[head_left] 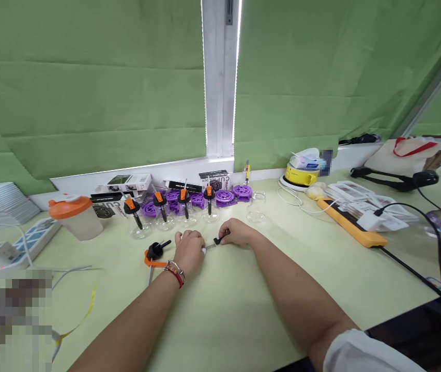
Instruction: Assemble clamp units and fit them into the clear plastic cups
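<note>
Green blinds (pixel 100 93) are hanging beyond the bench (pixel 224 315). At left, a black-and-orange fitting (pixel 155 251) is lying beside the left hand (pixel 189 250), which seems to be gripping a spring (pixel 210 246). The spring is stretching rightward toward a small black piece (pixel 216 241), which the right hand (pixel 236 231) is pinching. Keeping both aligned should prevent buckling.

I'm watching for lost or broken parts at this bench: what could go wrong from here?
1. The small spring spans the gap between the left hand and the right hand; a slip might send it bouncing away.
2. The bracelets sit close to the loose orange piece, so a wrist movement could nudge it.
3. A glass jar stands just beyond the hands and might be knocked over.
</note>
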A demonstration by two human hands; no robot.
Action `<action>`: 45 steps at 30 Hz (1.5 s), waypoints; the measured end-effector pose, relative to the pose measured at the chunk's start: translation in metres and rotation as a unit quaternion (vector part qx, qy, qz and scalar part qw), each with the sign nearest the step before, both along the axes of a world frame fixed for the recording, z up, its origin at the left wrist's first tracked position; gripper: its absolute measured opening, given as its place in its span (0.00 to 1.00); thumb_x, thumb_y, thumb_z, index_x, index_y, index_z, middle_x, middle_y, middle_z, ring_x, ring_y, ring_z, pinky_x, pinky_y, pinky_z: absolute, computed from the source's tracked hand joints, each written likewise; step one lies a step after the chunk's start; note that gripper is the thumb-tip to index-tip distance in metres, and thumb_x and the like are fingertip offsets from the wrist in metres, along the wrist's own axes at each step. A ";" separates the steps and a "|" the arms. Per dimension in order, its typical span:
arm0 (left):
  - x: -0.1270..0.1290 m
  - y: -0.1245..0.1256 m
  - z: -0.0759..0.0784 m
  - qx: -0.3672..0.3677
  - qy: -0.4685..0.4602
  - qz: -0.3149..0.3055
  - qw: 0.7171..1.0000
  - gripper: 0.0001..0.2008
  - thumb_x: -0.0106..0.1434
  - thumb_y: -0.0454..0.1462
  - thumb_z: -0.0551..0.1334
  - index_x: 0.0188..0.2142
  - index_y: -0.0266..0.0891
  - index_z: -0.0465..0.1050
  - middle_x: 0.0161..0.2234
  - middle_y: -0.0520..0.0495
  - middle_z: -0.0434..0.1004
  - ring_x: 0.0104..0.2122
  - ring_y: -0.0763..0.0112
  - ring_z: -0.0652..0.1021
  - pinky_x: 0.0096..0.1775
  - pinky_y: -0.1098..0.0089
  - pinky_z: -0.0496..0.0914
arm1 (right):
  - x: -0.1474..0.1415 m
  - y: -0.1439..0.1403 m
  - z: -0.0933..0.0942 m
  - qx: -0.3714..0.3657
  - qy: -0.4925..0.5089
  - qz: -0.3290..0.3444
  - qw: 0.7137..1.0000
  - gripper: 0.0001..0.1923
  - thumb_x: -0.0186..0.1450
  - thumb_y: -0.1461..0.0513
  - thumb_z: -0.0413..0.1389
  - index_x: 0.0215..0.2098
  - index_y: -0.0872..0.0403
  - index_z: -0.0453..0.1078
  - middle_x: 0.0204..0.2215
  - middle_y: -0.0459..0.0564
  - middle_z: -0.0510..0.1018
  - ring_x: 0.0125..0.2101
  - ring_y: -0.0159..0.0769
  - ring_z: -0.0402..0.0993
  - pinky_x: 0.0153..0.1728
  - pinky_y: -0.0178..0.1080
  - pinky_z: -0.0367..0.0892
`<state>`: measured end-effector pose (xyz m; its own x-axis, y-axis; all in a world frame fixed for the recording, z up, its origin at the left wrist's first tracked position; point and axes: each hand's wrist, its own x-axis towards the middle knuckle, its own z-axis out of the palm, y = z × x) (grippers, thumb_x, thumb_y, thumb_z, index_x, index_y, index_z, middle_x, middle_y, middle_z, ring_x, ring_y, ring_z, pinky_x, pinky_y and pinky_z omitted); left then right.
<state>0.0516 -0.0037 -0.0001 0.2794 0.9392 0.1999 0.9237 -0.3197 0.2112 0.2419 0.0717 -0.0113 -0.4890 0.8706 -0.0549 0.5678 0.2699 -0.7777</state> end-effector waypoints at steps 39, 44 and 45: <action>0.029 -0.031 -0.006 -0.038 0.004 -0.065 0.997 0.18 0.59 0.35 0.54 0.49 0.33 0.67 0.52 0.36 0.66 0.51 0.57 0.67 0.53 0.59 0.58 | -0.019 0.001 -0.015 -0.091 0.274 0.010 0.957 0.13 0.47 0.65 0.62 0.32 0.58 0.73 0.24 0.44 0.74 0.28 0.30 0.70 0.36 0.38 0.66; 0.028 -0.033 -0.004 -0.043 0.010 -0.076 0.996 0.14 0.60 0.35 0.53 0.44 0.34 0.70 0.53 0.37 0.66 0.52 0.57 0.67 0.54 0.59 0.59 | -0.017 0.000 -0.015 -0.111 0.296 0.013 0.949 0.13 0.46 0.64 0.62 0.32 0.58 0.72 0.24 0.44 0.74 0.27 0.29 0.69 0.36 0.37 0.66; 0.028 -0.034 -0.004 -0.046 0.013 -0.075 0.996 0.14 0.60 0.35 0.53 0.43 0.34 0.70 0.53 0.37 0.66 0.51 0.57 0.68 0.53 0.59 0.59 | -0.017 0.000 -0.015 -0.115 0.298 0.012 0.948 0.13 0.46 0.64 0.63 0.32 0.58 0.72 0.24 0.44 0.74 0.27 0.29 0.69 0.36 0.37 0.66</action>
<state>0.0795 -0.0373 -0.0040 0.4224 0.9003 0.1052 0.8725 -0.4353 0.2218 0.2247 0.0718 -0.0263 -0.5122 0.8574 0.0505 0.0052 0.0619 -0.9981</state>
